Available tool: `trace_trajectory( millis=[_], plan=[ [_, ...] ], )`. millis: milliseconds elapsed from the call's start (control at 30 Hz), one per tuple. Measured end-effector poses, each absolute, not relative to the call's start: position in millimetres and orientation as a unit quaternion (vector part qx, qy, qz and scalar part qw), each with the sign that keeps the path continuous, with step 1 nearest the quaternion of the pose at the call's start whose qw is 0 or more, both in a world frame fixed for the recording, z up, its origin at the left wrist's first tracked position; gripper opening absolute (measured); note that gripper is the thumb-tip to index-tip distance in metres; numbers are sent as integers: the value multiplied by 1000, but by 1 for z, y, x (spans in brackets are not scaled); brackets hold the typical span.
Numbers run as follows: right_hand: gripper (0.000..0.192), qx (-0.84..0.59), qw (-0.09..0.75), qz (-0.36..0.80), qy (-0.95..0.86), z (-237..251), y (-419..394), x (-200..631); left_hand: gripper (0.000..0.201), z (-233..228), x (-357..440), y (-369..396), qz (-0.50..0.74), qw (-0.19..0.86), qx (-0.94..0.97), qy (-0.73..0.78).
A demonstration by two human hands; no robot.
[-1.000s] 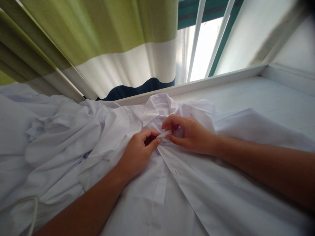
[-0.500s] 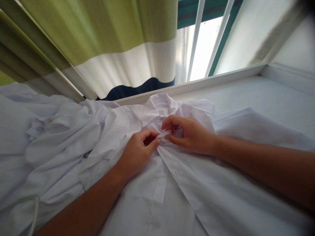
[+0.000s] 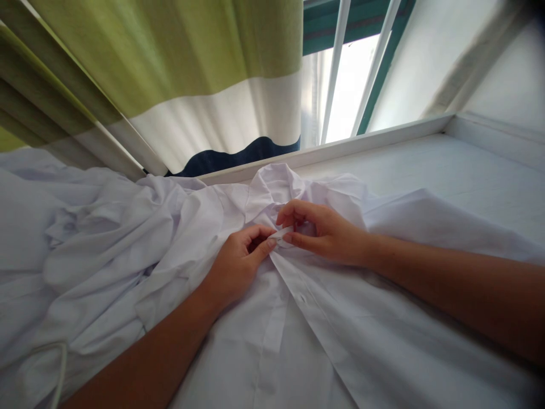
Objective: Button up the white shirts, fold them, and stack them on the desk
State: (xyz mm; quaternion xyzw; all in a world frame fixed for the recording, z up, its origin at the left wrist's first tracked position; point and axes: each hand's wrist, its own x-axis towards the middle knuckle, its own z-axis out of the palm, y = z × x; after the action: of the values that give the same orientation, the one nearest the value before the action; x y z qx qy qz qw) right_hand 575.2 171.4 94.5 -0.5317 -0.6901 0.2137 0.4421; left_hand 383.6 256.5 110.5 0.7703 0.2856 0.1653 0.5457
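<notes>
Shirt (image 3: 374,318), white and collared, lies directly beneath your grip in the head view. Your left hand (image 3: 238,258) pinches the front placket (image 3: 303,298) at its upper part, thumb against fingers; your right hand (image 3: 326,230) pinches the same strip just beside it. This paired hold apparently keeps the edge raised and steady. Whether a button sits inside, you cannot tell. Collar (image 3: 272,187) stands just beyond the grip, probably laid that way so the front runs toward you. Crumpled white cloth (image 3: 106,227) lies left of the grip, seemingly leaving you working room.
</notes>
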Motion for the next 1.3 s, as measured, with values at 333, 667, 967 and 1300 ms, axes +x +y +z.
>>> trace_trajectory(
  millis=[333,667,967,1300],
  plan=[
    [19,-534,437,237,-684,96,171,574,20,110,382,259,158,520,795,269],
    [14,-513,416,302,-688,97,176,578,17,110,382,258,145,461,828,283],
    [13,-504,408,315,-693,94,177,580,20,108,380,259,146,460,827,288],
    [13,-513,401,324,-686,94,178,580,22,107,382,260,138,431,840,300]
  ],
)
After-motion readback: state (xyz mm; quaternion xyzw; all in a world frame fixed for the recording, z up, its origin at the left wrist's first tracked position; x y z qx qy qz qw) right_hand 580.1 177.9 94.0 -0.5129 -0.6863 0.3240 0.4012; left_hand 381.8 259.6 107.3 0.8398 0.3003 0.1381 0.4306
